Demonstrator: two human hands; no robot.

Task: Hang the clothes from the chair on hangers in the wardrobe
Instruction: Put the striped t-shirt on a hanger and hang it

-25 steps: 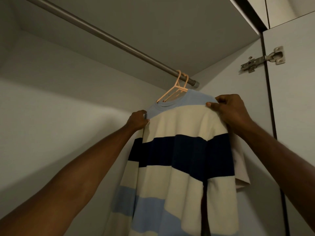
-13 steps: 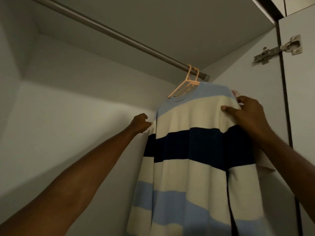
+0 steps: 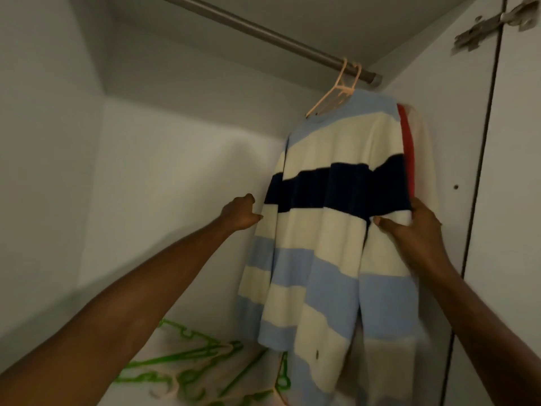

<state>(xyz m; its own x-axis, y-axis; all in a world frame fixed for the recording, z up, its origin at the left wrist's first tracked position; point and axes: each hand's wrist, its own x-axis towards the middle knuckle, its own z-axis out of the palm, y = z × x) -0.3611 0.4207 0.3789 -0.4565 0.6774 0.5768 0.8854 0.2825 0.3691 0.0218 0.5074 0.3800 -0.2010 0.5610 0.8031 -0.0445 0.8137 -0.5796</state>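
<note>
One wide-striped knit sweater (image 3: 336, 230), banded in pale blue, cream and navy, hangs on a peach plastic hanger (image 3: 336, 95) at the far right end of the grey metal wardrobe rail (image 3: 263, 33), close to the right side wall. The hanger's hook sits over the rail and its shoulders disappear into the sweater's neck opening. Just behind the sweater, between it and the side wall, a second garment (image 3: 409, 148) shows as a red strip and a cream edge; how it is hung cannot be told.

The left hand (image 3: 240, 213) is at the sweater's left edge, level with the navy band, its fingers curled and thumb tip against the cream fabric; whether the grip actually pinches the cloth cannot be told through the blur. The right hand (image 3: 415, 230) grasps the sweater's right side just below the navy band, thumb across the front and fingers wrapped behind the fabric.

Below, on the wardrobe floor (image 3: 146, 391), lies a loose pile of bright green plastic hangers (image 3: 199, 367), blurred, with a pale one among them. A metal door hinge (image 3: 491, 24) is fixed at the upper right, on the white wardrobe door (image 3: 515, 200). No writing or label can be read anywhere; a small dark mark near the sweater's hem is too blurred to make out.
</note>
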